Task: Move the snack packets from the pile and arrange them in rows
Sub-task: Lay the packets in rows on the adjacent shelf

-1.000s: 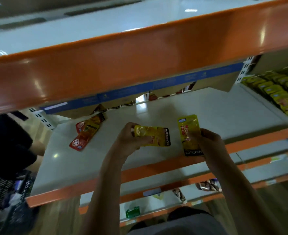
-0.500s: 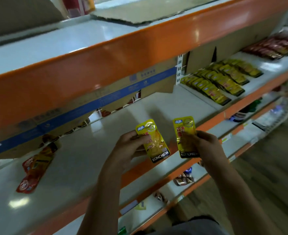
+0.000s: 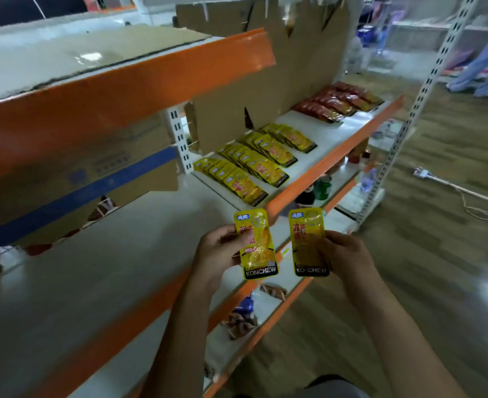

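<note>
L hand: left hand (image 3: 218, 251) pinches a yellow Konchew packet (image 3: 256, 245) by its left edge, thumb on front, upright, label facing cam.
R hand: right hand (image 3: 344, 252) grips a second yellow packet (image 3: 308, 243) at its right edge, fingers curled round it, also upright.
Packet pos: both held in air just in front of the orange shelf lip (image 3: 303, 179), side by side, not touching, near the bare part of the white shelf (image 3: 122, 254).
Lower shelf: a few loose snacks (image 3: 241, 318) below, blurred, can't ID.
Rows: three yellow rows (image 3: 254, 162) lie overlapped on the shelf to the right, w/ dark bottom ends toward the aisle; red rows (image 3: 337, 100) further along.
Backing: torn cardboard (image 3: 280, 90) behind the rows.
Step (judged): carry both pkts to the yellow rows, add at the front ends.
How to do well: keep same orientation as the laid ones, label up, dark end toward aisle; lay one at a time, overlap like the rest; don't shove the stack back; keep pkt edges aligned w/ the row.
Risk: glossy film, may slide off the lip.
</note>
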### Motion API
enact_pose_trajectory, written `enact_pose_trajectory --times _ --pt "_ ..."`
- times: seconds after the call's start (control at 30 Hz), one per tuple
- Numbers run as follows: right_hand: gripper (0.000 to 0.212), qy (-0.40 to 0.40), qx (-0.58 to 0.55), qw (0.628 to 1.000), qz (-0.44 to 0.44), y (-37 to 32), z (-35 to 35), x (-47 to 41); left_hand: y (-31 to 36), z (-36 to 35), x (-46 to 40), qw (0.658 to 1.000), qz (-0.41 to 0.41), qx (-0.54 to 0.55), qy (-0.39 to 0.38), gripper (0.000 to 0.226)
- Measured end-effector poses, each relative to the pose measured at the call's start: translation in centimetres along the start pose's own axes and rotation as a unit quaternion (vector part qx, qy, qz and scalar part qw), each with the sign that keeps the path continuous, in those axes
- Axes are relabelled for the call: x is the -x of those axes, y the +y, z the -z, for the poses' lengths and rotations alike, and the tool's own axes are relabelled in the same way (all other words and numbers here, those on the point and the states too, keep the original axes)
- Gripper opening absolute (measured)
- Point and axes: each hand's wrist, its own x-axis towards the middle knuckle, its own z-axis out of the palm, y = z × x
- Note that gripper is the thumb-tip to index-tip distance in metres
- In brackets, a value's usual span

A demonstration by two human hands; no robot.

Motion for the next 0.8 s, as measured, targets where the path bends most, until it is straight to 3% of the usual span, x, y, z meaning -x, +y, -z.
enact_pose_trajectory --times 0.27,0.37,0.63,0.8 --pt "0.015 0.043 0.019 0.999 0.001 -1.5 7.3 -5.6 -0.3 -8.7 -5.4 0.999 -0.006 0.000 -0.032 0.026" --pt "0.029 0.034 0.031 0.999 -0.010 -2.1 8.6 -7.8 0.1 -10.6 -7.8 0.999 0.005 -0.002 -0.039 0.024" --pt "0.013 0.059 0.015 0.998 -0.007 -3.0 10.6 -16.2 1.0 -13.8 -15.7 0.998 0.022 -0.022 -0.055 0.015" --pt "0.010 0.061 0.003 0.998 -0.001 -4.3 11.3 -21.5 2.5 -15.1 -20.0 1.000 0.022 0.008 -0.011 0.011"
